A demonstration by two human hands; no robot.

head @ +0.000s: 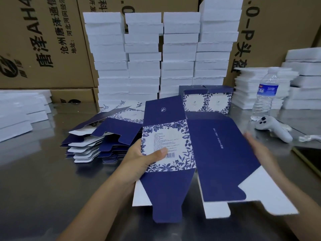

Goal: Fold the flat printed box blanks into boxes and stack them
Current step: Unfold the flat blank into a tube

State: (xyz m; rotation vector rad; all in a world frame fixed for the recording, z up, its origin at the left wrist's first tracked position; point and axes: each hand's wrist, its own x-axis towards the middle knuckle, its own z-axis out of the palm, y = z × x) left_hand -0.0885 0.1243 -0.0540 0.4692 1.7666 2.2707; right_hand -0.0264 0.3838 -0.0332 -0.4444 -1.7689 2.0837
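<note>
Holding the box blank [217, 153] close in front of the body, lifted off the steel tabletop [43, 180], between the two grips. Pinching the barcode panel with the left grip [144, 160], thumb lying on the printed face and fingers curling behind. Bracing the outer edge of the plain navy panel with the right grip [258, 146], fingers stretched out and relaxed rather than clenched, though blurring somewhat.

Judging by the crease between the two panels, popping the flat blank open into a sleeve: the first fold of this box, with no flap tucked yet. Running the long axis from near to far, bottom flaps pointing back toward the body, lid flap with the small logo pointing away toward the rear stacks, printed faces turning upward. Calling next for pressing the two side edges toward each other to square the sleeve, then folding in the near bottom flaps and locking them. Probably needing a firmer clasp on the right side for that.

Leaving a fanned pile of flat blanks [97, 141] on the tabletop just beyond, to the left. Sharing the right of the tabletop with a white handheld controller [272, 127] and an upright water bottle [265, 94] just behind it. Finding, farther back, two finished printed boxes [206, 101] side by side and touching. Ending at columns of white blocks [144, 58] against brown cartons [43, 40].
</note>
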